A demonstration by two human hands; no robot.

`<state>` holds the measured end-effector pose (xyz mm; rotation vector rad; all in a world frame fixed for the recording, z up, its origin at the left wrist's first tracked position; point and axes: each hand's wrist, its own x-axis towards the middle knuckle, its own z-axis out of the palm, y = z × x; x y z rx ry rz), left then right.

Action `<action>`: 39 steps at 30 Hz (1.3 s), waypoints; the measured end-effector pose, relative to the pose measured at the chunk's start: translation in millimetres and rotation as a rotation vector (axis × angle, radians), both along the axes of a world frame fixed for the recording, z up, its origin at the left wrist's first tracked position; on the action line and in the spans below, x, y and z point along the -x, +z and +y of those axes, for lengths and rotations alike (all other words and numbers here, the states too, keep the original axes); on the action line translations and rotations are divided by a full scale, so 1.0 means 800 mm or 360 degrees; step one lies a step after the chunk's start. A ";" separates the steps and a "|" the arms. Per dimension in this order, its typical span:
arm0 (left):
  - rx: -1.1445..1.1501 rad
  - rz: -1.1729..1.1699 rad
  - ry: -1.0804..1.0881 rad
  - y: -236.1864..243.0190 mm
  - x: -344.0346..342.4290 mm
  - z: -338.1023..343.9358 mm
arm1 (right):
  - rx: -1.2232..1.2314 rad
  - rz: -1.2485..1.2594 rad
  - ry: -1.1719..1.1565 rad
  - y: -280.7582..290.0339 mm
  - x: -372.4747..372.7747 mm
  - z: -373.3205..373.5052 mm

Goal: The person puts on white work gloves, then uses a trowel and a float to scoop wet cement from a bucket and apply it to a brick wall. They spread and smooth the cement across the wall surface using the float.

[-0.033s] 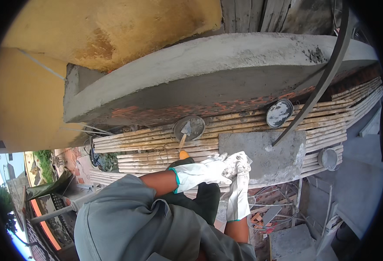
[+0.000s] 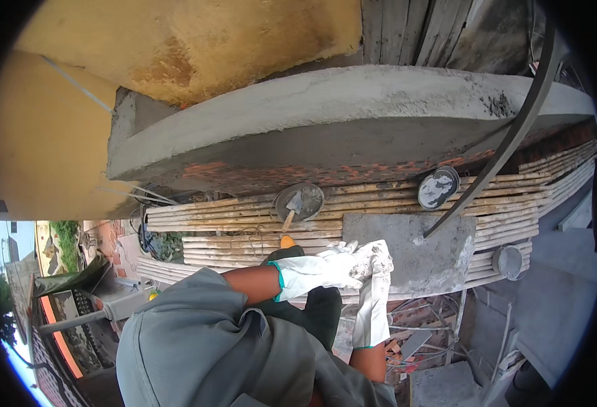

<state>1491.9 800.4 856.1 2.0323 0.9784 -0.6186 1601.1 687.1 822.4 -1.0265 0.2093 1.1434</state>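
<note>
White gloves with green cuffs, smeared with grey mortar, cover both my hands. My left hand (image 2: 327, 266) reaches across to the right, its fingers closed against the glove on my right hand. My right hand (image 2: 373, 263) points up and away from me, mortar stains on it; its fingers overlap the left ones and are hard to separate. The two hands meet over the near left edge of a grey, mortar-covered board (image 2: 414, 247). Farther left, a trowel (image 2: 295, 203) with a wooden handle rests in a round mortar pan (image 2: 314, 201).
Bamboo poles (image 2: 237, 223) form the platform beneath. Beyond it runs a curved, partly plastered brick wall (image 2: 352, 146). A bucket (image 2: 438, 188) with pale mortar stands by the wall, another bucket (image 2: 509, 262) at the right edge. A curved strip (image 2: 509, 146) slants down onto the board.
The view has shifted slightly, so the wall sits lower in the picture. My hands stay together in nearly the same place.
</note>
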 end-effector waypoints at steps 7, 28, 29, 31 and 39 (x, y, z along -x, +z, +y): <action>-0.0022 -0.0518 0.0137 0.120 0.066 0.065 | 0.0112 -0.0132 0.0404 0.117 -0.006 0.040; -0.1770 0.0176 0.1675 0.296 0.721 0.407 | 0.0652 -0.0342 0.0849 0.114 0.053 0.058; -0.1753 0.0290 0.1665 0.287 0.730 0.423 | 0.0668 -0.0353 0.0849 0.118 0.061 0.063; -0.1853 0.0329 0.1593 0.270 0.735 0.445 | 0.0697 -0.0383 0.0848 0.124 0.078 0.070; -0.1769 0.0114 0.1247 0.272 0.674 0.445 | 0.0793 -0.0316 0.0865 0.119 0.132 0.087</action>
